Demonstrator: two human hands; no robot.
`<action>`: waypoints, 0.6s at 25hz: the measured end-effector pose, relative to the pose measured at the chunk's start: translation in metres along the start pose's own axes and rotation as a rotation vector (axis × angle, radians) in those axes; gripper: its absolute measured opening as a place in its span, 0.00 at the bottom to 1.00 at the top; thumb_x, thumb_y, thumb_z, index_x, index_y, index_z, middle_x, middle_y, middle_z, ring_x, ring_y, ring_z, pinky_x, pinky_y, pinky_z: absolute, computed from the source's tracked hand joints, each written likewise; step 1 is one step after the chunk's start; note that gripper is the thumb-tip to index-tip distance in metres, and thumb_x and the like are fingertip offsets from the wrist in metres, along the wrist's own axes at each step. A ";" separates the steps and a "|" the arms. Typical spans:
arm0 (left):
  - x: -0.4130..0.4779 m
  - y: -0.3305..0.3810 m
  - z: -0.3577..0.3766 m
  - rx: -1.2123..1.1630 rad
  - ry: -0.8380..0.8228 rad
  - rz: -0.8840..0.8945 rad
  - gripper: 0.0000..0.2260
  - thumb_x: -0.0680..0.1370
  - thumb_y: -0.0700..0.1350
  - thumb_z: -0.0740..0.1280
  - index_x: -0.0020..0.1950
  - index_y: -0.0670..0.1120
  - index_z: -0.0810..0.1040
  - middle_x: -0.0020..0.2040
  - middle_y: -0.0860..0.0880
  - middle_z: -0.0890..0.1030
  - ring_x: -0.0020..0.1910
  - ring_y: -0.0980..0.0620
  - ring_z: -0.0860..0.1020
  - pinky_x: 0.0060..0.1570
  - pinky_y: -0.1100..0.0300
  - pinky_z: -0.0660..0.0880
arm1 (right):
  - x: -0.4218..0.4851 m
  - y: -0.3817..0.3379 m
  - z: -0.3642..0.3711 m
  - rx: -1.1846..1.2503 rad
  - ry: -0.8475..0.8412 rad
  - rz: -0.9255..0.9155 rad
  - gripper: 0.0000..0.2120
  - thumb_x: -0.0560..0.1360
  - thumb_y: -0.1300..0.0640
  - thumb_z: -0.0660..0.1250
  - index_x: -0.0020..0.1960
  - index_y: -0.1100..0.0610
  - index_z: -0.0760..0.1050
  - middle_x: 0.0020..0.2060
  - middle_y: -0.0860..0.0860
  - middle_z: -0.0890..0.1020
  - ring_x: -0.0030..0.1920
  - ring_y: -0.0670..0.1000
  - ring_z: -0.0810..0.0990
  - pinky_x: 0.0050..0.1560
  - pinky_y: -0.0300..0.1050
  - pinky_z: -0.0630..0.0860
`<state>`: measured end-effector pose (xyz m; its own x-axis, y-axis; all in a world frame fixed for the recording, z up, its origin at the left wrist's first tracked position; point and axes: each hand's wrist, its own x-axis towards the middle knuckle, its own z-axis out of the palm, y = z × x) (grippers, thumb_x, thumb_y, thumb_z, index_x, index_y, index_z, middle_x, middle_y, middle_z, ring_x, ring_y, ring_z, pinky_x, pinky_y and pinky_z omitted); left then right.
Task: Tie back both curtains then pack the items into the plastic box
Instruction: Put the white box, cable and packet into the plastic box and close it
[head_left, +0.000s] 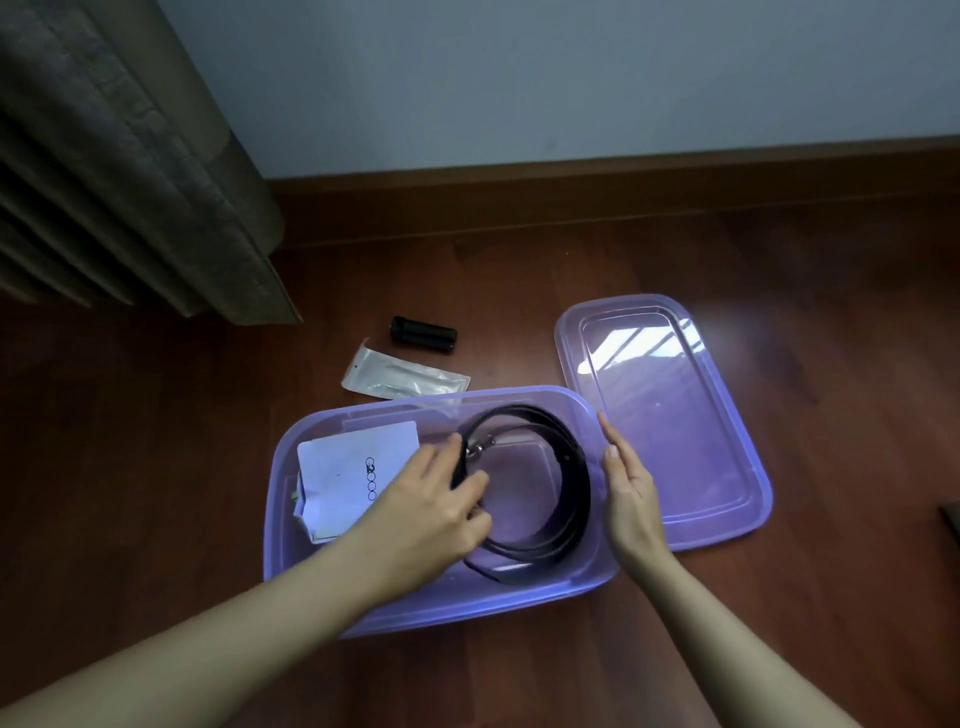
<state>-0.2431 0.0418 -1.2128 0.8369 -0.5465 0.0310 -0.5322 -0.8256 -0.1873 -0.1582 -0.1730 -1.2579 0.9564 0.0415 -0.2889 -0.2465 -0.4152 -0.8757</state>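
Left hand (431, 512), nearest, is curled round the left side of a coiled black belt (571, 483) held inside the plastic box (467, 608); right hand (631, 493) is laid flat, fingers straight and together, against the box's right outer wall. By size: brown curtain (130, 156), hung at far left; purple box, set on the wooden floor (156, 493); lid (675, 426), laid just right of it; white printed packet (353, 473), in the box's left half; clear sachet (405, 375) and black cylinder (423, 335), left on the floor beyond the box
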 end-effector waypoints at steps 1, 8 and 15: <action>0.006 0.006 0.001 0.000 -0.114 0.020 0.11 0.67 0.35 0.59 0.34 0.48 0.77 0.40 0.44 0.81 0.45 0.34 0.80 0.40 0.51 0.74 | 0.000 0.000 0.000 -0.025 0.002 0.002 0.17 0.82 0.57 0.53 0.64 0.39 0.67 0.62 0.38 0.73 0.66 0.47 0.71 0.70 0.50 0.65; 0.027 -0.001 0.020 -0.051 -0.479 -0.071 0.06 0.59 0.43 0.76 0.34 0.48 0.83 0.42 0.44 0.83 0.44 0.38 0.80 0.41 0.53 0.74 | -0.007 -0.010 -0.002 -0.170 -0.006 0.038 0.18 0.82 0.54 0.51 0.70 0.42 0.66 0.65 0.50 0.76 0.65 0.58 0.73 0.62 0.51 0.68; 0.074 -0.073 0.014 -0.704 0.166 -0.695 0.17 0.72 0.41 0.59 0.58 0.41 0.79 0.59 0.42 0.79 0.59 0.43 0.76 0.59 0.52 0.72 | -0.011 -0.015 -0.001 -0.254 0.006 0.058 0.19 0.82 0.52 0.50 0.70 0.39 0.64 0.58 0.55 0.80 0.57 0.62 0.76 0.56 0.53 0.70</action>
<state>-0.1403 0.0631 -1.2105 0.9909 0.1205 0.0596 0.0686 -0.8347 0.5464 -0.1651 -0.1680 -1.2409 0.9431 0.0059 -0.3325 -0.2542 -0.6320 -0.7321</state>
